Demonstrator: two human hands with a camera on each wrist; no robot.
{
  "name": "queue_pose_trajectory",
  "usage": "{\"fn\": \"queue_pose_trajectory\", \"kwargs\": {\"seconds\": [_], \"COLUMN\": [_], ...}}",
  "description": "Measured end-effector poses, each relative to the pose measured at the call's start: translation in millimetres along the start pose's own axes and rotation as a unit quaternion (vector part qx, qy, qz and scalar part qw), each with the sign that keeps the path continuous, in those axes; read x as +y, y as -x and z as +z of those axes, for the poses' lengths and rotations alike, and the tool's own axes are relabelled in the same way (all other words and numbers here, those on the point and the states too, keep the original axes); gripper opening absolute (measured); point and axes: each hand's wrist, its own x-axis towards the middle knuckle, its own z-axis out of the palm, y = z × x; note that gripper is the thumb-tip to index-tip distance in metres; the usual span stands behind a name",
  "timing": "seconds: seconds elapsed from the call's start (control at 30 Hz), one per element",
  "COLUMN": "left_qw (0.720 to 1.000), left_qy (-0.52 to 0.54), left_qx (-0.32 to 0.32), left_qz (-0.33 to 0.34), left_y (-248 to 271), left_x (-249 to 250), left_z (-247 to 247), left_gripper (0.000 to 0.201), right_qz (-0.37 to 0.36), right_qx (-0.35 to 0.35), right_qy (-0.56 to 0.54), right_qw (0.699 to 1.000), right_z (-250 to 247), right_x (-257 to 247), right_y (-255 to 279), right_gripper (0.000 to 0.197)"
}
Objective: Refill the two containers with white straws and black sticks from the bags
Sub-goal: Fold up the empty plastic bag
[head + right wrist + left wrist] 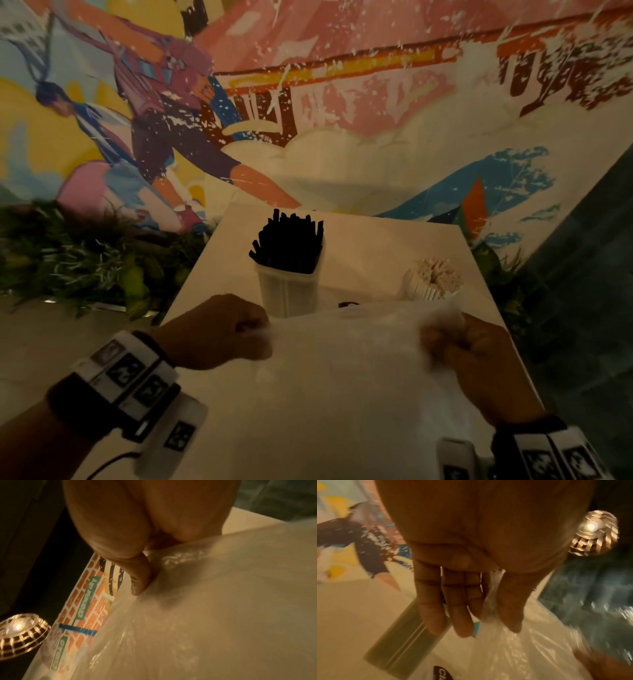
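Both hands pinched the bag's top edge: left hand (222, 330), right hand (479, 356), bag (342, 377) at the table's (394, 246) near edge. Best pull apart gently, missing the sticks (289, 240) and straws (435, 277) behind.

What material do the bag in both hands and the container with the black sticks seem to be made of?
The bag: thin translucent plastic film, probably; it crinkles and shines where the left hand and right hand pinch it.
The container: frosted, semi-clear rigid plastic, apparently; its straight walls let light through below the black sticks.
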Motion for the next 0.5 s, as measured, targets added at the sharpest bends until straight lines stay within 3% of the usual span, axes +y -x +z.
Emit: {"fn": "queue_pose_trajectory", "kwargs": {"seconds": [0.07,0.13,0.2,0.27,0.33,0.4,0.5], "left_qw": [0.985,0.934,0.881,0.848,0.838,0.849,0.85], "left_qy": [0.156,0.326,0.439,0.495,0.511,0.498,0.504], "left_qx": [0.077,0.137,0.169,0.181,0.171,0.145,0.108], "left_qz": [-0.019,-0.043,-0.054,-0.057,-0.08,-0.105,-0.109], "left_y": [-1.6,-4.1,-8.8,-14.0,-22.6,-30.7,-35.1], "left_x": [-4.6,-5.7,-5.6,-1.1,0.9,5.1,8.3], "left_z": [1.7,4.8,10.6,17.0,27.9,39.0,48.8], "left_gripper": [0.041,0.046,0.032,0.023,0.046,0.073,0.067], "right_qz": [0.019,0.037,0.051,0.061,0.062,0.055,0.073], "right_qx": [0.011,0.025,0.033,0.03,0.036,0.039,0.047], "right_qy": [-0.053,-0.107,-0.15,-0.168,-0.161,-0.15,-0.168], "right_qw": [0.998,0.993,0.987,0.983,0.984,0.986,0.982], "right_z": [-6.4,-9.5,-10.7,-9.5,-4.9,1.0,2.9], "right_x": [7.7,12.4,15.7,17.5,20.7,22.6,25.8], "right_y": [-0.4,0.2,0.1,-1.4,-4.8,-6.9,-6.2], "right_gripper": [0.02,0.021,0.021,0.01,0.012,0.018,0.02]}}
